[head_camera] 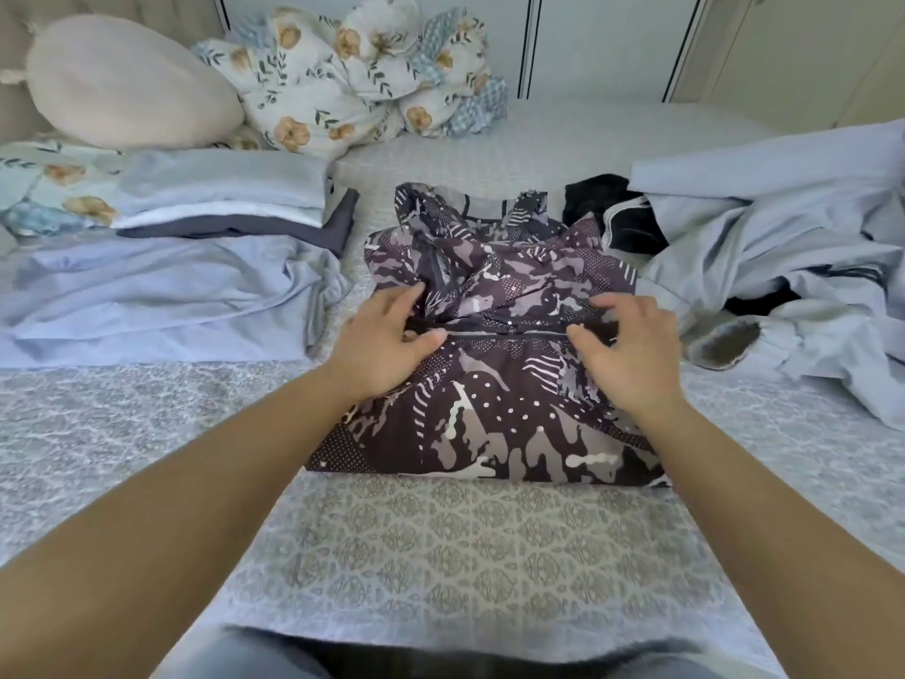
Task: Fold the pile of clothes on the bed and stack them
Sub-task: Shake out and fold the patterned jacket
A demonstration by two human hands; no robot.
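flanking the camo jacket (494,384): folded stack (220,208), unfolded pile (783,267).

Bedspread (440,546) with a grey medallion pattern, covering the bed. At 11 o'clock, a plain cream pillow (122,80) against the padded headboard (98,7). At 12 o'clock, a bunched floral duvet (362,76). Behind it, pale wardrobe doors (612,41). At 9 o'clock, a floral pillowcase (44,183).

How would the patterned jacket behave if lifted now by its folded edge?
Probably floppy: the patterned jacket bunches in soft creases where the left hand and right hand grip it. Its loose upper layers would likely unfold. It looks thin, so probably light.
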